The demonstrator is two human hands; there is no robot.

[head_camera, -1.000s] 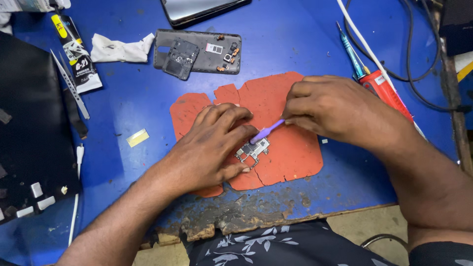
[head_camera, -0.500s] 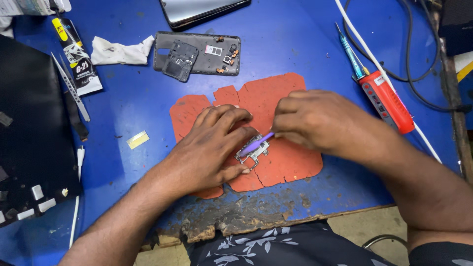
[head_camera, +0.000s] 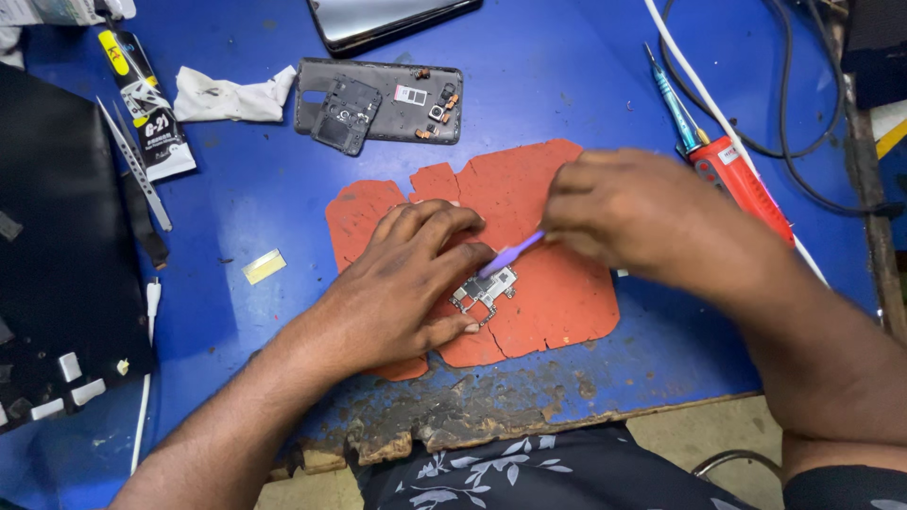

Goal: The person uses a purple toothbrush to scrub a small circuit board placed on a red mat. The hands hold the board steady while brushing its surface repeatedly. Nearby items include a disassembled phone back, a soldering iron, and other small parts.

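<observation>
- My left hand (head_camera: 406,283) lies flat on the orange mat (head_camera: 557,302), its fingers (head_camera: 444,326) curled down to pin the small circuit board (head_camera: 485,291) near the mat's middle.
- My right hand (head_camera: 633,212), over the mat's right half, has its fingers closed on a purple plastic tool (head_camera: 510,253); the tip meets the board's upper edge.
- Risk, as I judge it: the board is held by fingertip pressure alone, so a hard pry could make the tool skid off and flick the board from the mat, or scrape its components.
- Second risk: the counter (head_camera: 236,217) edge below the mat is broken and crumbling, so a loose part could drop there.
- Containers: no tray or box shows. Above the mat lies a grey phone frame (head_camera: 383,99) with small parts seated in it; left of that lie a white rag (head_camera: 227,94) and a glue tube (head_camera: 151,118).
- Right of the mat lies a red-handled tool (head_camera: 746,184) among cables.
</observation>
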